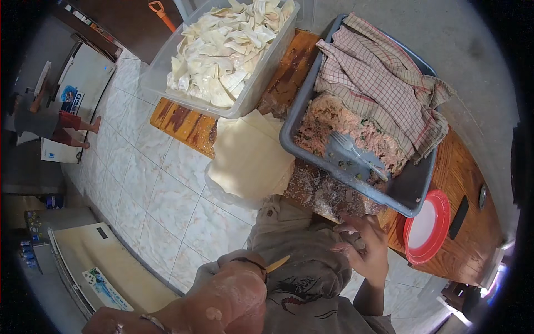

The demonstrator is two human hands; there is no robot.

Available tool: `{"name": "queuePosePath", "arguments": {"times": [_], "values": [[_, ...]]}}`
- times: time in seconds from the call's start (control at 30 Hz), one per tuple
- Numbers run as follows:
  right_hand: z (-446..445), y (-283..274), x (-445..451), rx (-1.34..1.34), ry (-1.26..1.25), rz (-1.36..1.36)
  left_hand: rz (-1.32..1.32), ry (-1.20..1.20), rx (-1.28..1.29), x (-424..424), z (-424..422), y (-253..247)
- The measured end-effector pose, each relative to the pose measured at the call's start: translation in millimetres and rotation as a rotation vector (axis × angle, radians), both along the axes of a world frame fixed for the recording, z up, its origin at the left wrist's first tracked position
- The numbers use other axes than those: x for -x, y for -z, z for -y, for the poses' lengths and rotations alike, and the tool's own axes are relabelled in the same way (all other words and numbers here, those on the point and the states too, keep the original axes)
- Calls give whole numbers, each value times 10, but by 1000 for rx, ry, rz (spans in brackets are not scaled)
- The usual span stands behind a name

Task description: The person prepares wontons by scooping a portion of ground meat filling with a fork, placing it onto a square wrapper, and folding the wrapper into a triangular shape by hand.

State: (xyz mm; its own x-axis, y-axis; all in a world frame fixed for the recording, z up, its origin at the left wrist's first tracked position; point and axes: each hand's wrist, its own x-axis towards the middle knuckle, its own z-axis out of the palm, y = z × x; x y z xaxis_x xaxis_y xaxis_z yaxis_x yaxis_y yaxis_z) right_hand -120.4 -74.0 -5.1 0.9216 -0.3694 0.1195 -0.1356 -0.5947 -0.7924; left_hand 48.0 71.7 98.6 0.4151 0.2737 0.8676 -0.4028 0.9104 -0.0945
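My right hand point(365, 246) is raised over my lap, beside the floured bench edge; its fingers are spread and curved, with nothing visible between them. My left arm, very close to the camera, fills the bottom; what shows of my left hand point(104, 321) is cut off by the lower edge, its fingers hidden. A stack of pale dough wrappers point(250, 158) lies before me. To its right, a grey plastic tub point(354, 183) holds minced filling with green bits point(329, 112), a metal fork point(358, 154) and a checked cloth point(375, 83). Behind, folded dumplings point(225, 50) fill a clear plastic bin point(250, 94).
A red-rimmed plate point(442, 225) and a dark flat object point(459, 217) lie on the wooden bench point(471, 250) at right. A yellow pointed object point(277, 264) shows beside my left arm. Another person point(41, 121) is at far left near white appliances. An orange handle point(162, 14) stands behind the bin.
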Motion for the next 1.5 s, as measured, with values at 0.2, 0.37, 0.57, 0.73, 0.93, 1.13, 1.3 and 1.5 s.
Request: {"name": "queuePosePath", "arguments": {"times": [0.2,0.37,0.57,0.73,0.93,1.13,1.3,1.5], "values": [[78,-94,24,-1,-26,37,-87,10,95,-31,67,-27],[551,-345,41,148,326,171,-55,228,-457,-653,-545,461],[1105,-329,-638,419,13,-248,121,-635,-1830,-805,-380,1204],[1243,98,-1126,712,-270,-651,293,-749,-1968,-781,-291,1410],[1123,309,-1238,919,-441,-668,305,-729,-1989,-805,-318,1419],[1072,56,-1163,982,-340,-477,273,-719,-1977,-841,-323,1433],[1126,-310,-1022,945,-333,-475,258,-741,-1950,-842,-329,1453],[1174,-221,-1053,825,-251,-512,251,-746,-1938,-847,-310,1448]]}}
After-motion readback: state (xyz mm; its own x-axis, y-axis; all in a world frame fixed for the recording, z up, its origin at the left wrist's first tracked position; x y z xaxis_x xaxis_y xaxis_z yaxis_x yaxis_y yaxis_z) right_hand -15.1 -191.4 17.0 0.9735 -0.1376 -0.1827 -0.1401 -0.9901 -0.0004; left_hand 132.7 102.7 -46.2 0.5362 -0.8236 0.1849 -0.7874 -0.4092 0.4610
